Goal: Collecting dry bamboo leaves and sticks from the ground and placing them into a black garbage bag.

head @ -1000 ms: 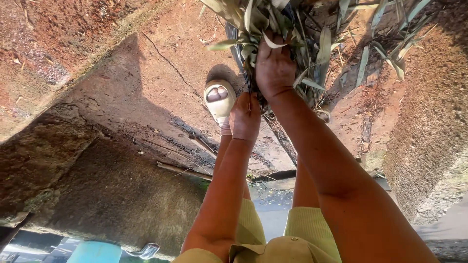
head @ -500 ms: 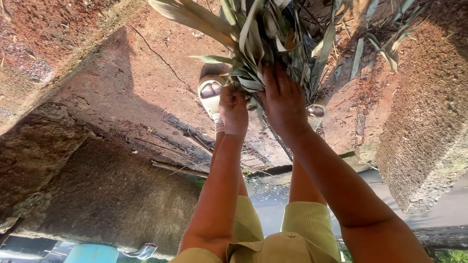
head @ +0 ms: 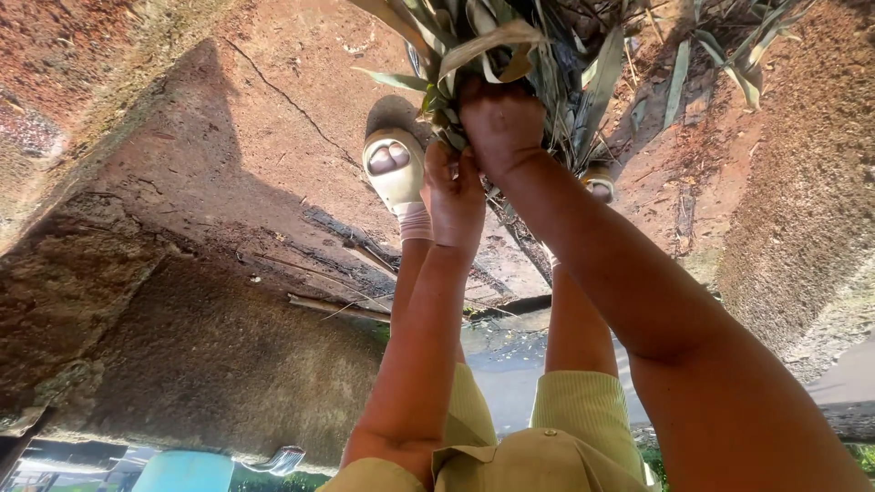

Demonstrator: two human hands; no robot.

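A: Item one, the bundle of long dry green leaves (head: 510,55)?

B: At twelve o'clock, above the feet. The right hand (head: 499,123) has its fingers closed round the gathered stems, likely to keep them bunched.

A: The left hand (head: 453,196)?

B: Just below, at six o'clock of the right, touching it, fingers curled onto the stem ends.

A: Beneath?

B: A cream sandal (head: 394,169) on the reddish dirt ground (head: 228,164).
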